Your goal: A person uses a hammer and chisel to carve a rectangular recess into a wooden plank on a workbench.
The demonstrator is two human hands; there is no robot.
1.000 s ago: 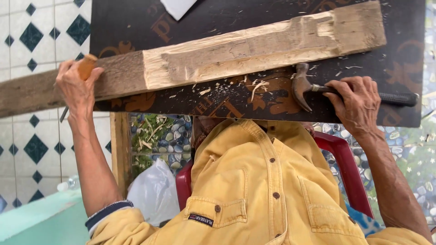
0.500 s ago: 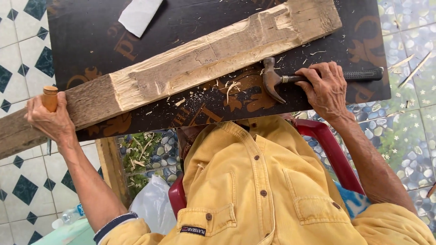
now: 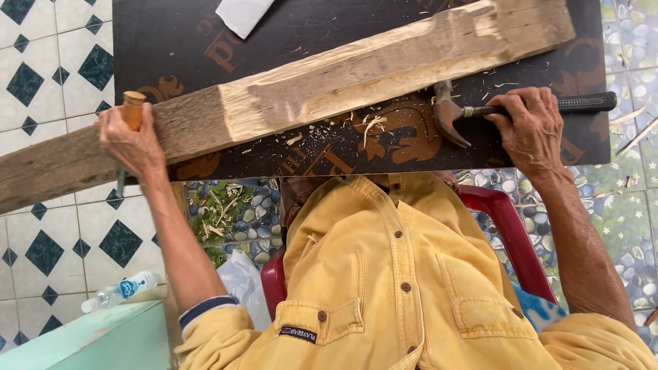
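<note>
With the beam (image 3: 308, 103) lying slanted across the dark surface (image 3: 171, 41), we keep the left hand (image 3: 130, 144) closed on the chisel (image 3: 131, 109) at its edge, and the right hand (image 3: 531, 130) wrapped on the hammer (image 3: 480, 109), striking squarely.

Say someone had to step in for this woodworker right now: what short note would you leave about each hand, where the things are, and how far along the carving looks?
Left hand: wrapped around a wooden-handled chisel at the weathered end of the beam, hand resting on the wood.
Right hand: gripping the claw hammer by its black handle, head lying on the dark board beside the beam.
Beam lies slantwise across the board, one end overhanging the tiled floor.
Done: the beam's near face is shaved pale along its middle; chips scattered on the board.
Left: the grey end by the left hand is uncut.
</note>
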